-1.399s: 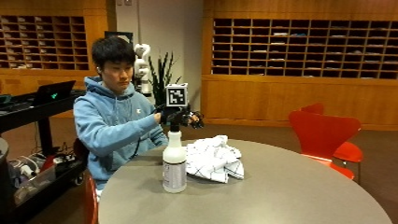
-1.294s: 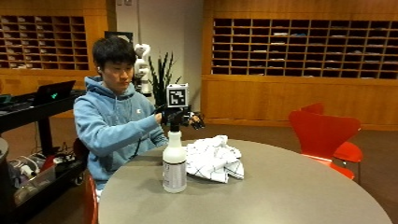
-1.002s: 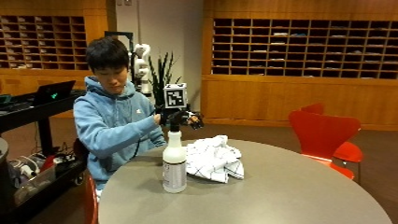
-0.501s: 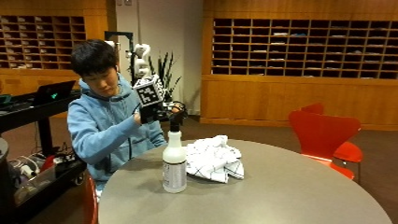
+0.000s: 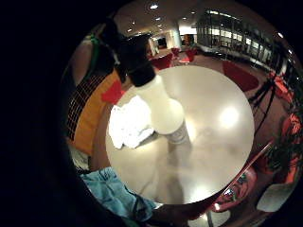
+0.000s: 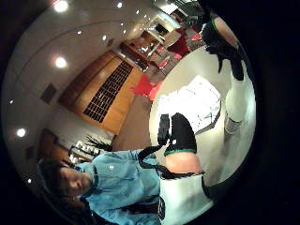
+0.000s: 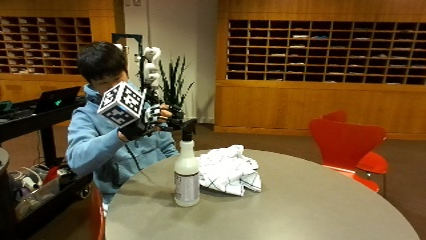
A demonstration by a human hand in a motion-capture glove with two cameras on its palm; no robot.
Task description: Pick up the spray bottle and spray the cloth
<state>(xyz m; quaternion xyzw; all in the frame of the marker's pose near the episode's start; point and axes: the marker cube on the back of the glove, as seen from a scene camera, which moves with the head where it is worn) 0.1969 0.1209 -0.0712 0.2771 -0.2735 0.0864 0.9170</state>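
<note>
Outside view shows the gloved right hand (image 7: 148,121) raised above the table (image 7: 313,210) — fingers loosely spread, holding nothing — just left of the upright spray bottle (image 7: 186,172), the crumpled cloth (image 7: 227,170) beside its right.

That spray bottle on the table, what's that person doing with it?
A person sits at a round table with a spray bottle standing upright on it. Their gloved right hand is raised beside the bottle's black top, not gripping it yet. A crumpled white cloth lies next to the bottle, waiting to be sprayed.
</note>
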